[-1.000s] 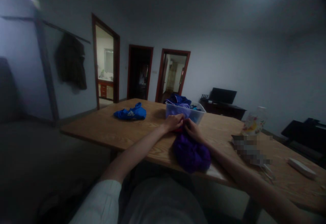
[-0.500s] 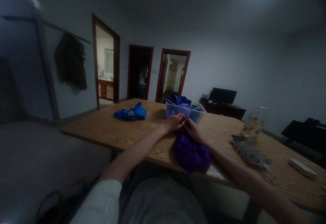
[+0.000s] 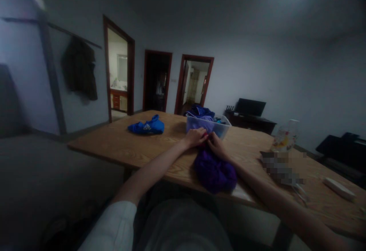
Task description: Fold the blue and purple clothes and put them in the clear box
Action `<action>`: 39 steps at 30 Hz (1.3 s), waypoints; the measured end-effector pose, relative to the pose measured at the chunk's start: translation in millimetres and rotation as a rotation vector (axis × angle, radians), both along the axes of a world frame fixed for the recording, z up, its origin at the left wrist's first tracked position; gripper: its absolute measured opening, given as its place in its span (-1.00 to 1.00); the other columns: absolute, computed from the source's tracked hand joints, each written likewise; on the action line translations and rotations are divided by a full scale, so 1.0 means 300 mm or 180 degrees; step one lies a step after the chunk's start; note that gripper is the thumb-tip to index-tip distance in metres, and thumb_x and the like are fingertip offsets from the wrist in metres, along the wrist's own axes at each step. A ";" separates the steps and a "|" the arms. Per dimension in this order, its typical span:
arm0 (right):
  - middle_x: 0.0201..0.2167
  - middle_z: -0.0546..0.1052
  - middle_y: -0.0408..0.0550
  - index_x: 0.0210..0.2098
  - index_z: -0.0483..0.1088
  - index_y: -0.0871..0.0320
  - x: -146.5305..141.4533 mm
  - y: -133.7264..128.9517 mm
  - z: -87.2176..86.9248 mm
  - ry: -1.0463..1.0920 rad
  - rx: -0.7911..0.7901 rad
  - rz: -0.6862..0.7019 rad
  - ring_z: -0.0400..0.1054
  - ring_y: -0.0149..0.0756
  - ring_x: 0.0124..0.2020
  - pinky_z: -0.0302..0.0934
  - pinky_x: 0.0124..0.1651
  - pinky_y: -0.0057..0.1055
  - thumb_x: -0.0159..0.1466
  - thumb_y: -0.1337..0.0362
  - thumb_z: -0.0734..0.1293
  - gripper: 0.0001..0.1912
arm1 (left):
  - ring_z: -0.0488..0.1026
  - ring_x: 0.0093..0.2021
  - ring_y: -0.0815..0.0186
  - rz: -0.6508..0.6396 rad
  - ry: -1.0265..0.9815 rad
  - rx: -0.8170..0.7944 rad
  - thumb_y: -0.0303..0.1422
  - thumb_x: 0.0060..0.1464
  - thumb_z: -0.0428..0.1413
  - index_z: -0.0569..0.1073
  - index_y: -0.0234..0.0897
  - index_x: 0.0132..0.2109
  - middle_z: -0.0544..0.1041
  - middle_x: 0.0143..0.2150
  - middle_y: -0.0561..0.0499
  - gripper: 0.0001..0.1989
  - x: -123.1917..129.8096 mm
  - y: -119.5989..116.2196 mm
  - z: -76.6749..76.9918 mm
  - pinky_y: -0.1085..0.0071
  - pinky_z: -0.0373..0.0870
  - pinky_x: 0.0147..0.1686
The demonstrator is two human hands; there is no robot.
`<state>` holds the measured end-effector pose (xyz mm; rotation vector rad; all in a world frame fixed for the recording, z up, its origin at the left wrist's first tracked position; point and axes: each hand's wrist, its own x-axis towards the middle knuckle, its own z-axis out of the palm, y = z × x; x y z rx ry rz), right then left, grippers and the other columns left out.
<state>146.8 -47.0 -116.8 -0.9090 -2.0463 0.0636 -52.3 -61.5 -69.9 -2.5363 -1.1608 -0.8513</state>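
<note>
A bulging purple cloth bag (image 3: 214, 173) lies at the near edge of the wooden table (image 3: 160, 150), and its far end narrows to a reddish gathered part. My left hand (image 3: 196, 137) is closed on that reddish end from the left. From the right, my right hand (image 3: 216, 145) grips the same end, its fingers close to those of the left. Whatever is pinched between the fingertips is mostly hidden. Just beyond both hands stands a clear plastic box (image 3: 223, 130) heaped with blue and purple cloth (image 3: 200, 112).
A blue cloth bag (image 3: 147, 126) lies to the left on the table. To the right are a patterned clear jug (image 3: 286, 136), a blurred-out flat item (image 3: 281, 169) and a long white object (image 3: 339, 188). A monitor (image 3: 250, 107) stands on a dark cabinet behind.
Both hands stay at the reddish end of the purple bag, with only a slight shift of the fingers. Nothing else has visibly moved.
</note>
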 end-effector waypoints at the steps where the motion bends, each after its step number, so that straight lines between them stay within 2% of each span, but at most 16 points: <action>1: -0.25 0.46 0.00 -0.14 0.24 0.08 -0.002 -0.002 0.001 0.0008 0.0001 -0.0018 0.37 -0.14 -0.25 0.30 -0.14 -0.20 0.36 0.18 0.18 -0.87 | 0.55 -0.14 0.22 0.0005 0.0015 0.0013 -0.16 0.40 -0.06 0.45 -0.26 -0.03 0.55 -0.05 -0.12 -0.69 0.000 0.000 -0.001 0.41 0.43 -0.18; 8: -0.12 0.51 0.04 0.00 0.28 0.09 -0.004 0.012 -0.004 0.0031 -0.0067 0.0025 0.43 -0.12 -0.14 0.32 -0.03 -0.17 0.39 0.20 0.18 -0.78 | 0.55 -0.15 0.21 -0.0008 -0.0011 0.0167 -0.22 0.38 -0.03 0.44 -0.27 -0.01 0.55 -0.05 -0.10 -0.75 0.003 0.011 -0.013 0.39 0.43 -0.21; 11: -0.16 0.51 0.02 -0.05 0.30 0.08 0.000 0.030 -0.015 0.0045 -0.0040 0.0021 0.42 -0.14 -0.17 0.31 -0.06 -0.18 0.42 0.16 0.17 -0.80 | 0.56 -0.17 0.21 0.0017 -0.0026 0.0196 -0.21 0.37 -0.02 0.43 -0.27 -0.02 0.55 -0.08 -0.09 -0.75 0.003 0.015 -0.016 0.40 0.42 -0.24; 17: -0.33 0.43 -0.05 -0.28 0.24 0.08 0.002 0.048 -0.030 -0.0001 0.0034 -0.0007 0.32 -0.19 -0.31 0.26 -0.20 -0.25 0.41 0.16 0.14 -0.82 | 0.55 -0.15 0.22 -0.0030 0.0025 0.0154 -0.17 0.39 -0.02 0.45 -0.28 -0.05 0.55 -0.10 -0.10 -0.71 0.007 0.012 -0.011 0.41 0.42 -0.21; 26: -0.21 0.47 0.01 -0.11 0.25 0.09 -0.003 -0.015 0.008 -0.0071 0.0010 0.0081 0.37 -0.15 -0.22 0.29 -0.13 -0.22 0.39 0.18 0.18 -0.85 | 0.54 -0.15 0.26 -0.0126 0.0083 0.0324 -0.16 0.39 -0.02 0.45 -0.28 -0.05 0.52 -0.04 -0.08 -0.71 0.006 -0.002 -0.006 0.44 0.42 -0.24; 29: -0.24 0.47 0.00 -0.11 0.24 0.10 -0.006 -0.021 0.012 -0.0076 0.0019 0.0065 0.37 -0.14 -0.24 0.29 -0.15 -0.22 0.35 0.21 0.21 -0.85 | 0.54 -0.17 0.26 -0.0115 0.0073 0.0331 -0.15 0.38 -0.02 0.45 -0.27 -0.04 0.52 -0.04 -0.07 -0.71 0.005 -0.002 -0.008 0.43 0.42 -0.27; 35: -0.25 0.44 -0.02 -0.13 0.25 0.10 -0.007 -0.011 0.008 -0.0080 0.0065 0.0148 0.36 -0.16 -0.24 0.28 -0.17 -0.24 0.32 0.24 0.22 -0.85 | 0.55 -0.12 0.24 -0.0026 0.0134 0.0151 -0.16 0.38 -0.02 0.46 -0.27 0.01 0.53 -0.01 -0.11 -0.70 0.005 0.002 -0.012 0.42 0.44 -0.19; 39: -0.27 0.42 -0.03 -0.19 0.23 0.09 -0.005 -0.011 0.006 -0.0116 0.0094 0.0097 0.34 -0.16 -0.26 0.28 -0.17 -0.23 0.35 0.21 0.21 -0.90 | 0.57 -0.13 0.20 -0.0043 0.0069 0.0073 -0.14 0.36 0.00 0.48 -0.27 -0.04 0.56 -0.05 -0.12 -0.69 0.010 0.011 -0.019 0.38 0.45 -0.16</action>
